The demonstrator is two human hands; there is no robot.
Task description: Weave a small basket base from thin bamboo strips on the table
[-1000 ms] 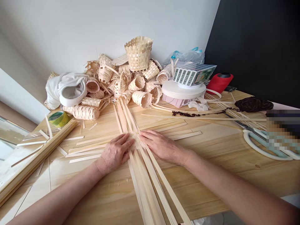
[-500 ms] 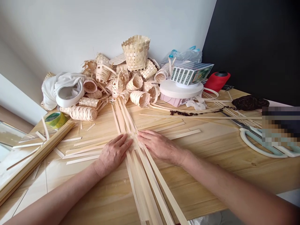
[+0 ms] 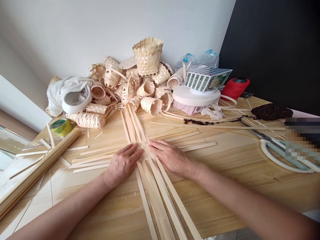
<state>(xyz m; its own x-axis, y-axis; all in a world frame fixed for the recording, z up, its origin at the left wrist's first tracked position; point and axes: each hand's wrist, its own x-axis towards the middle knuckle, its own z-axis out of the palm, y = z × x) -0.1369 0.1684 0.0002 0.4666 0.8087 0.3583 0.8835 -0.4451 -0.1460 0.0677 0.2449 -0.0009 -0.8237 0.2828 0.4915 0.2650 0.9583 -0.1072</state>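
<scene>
Clock centred on the hands, 12 away from the person. At 8 to 9 o'clock, a bundle (image 3: 37,171) lies slanted on the table (image 3: 110,210), same spot as half a second ago. Tape (image 3: 61,126) just off its far end, at 10; white roll (image 3: 76,100) beyond that, a bit nearer 11. Baskets (image 3: 150,105) heaped from 11 to past 12, unchanged.

Left hand (image 3: 125,160) lies palm down at the left edge of the crossing, fingers close together and fairly straight, fingertips on the strips; thumb partly hidden, can't tell if it pinches. Strips (image 3: 145,155) lie flat between the hands, long ones running 11 to 5, cross ones out to 9 and 2. Change: near 5 to 6, the leftmost long strip now stands further apart from its neighbour, gap wider than before.

Right hand (image 3: 170,156) also palm down, fingers together and extended over the strips' right edge; pinch can't be told. Both hands hold the same pose as earlier. At 1 o'clock, boxes (image 3: 207,80) on a white disc (image 3: 195,97); red spool (image 3: 236,88) and yarn (image 3: 271,111) at 2; scissors (image 3: 282,156) at 3, unmoved. Whole view sits slightly further right.
</scene>
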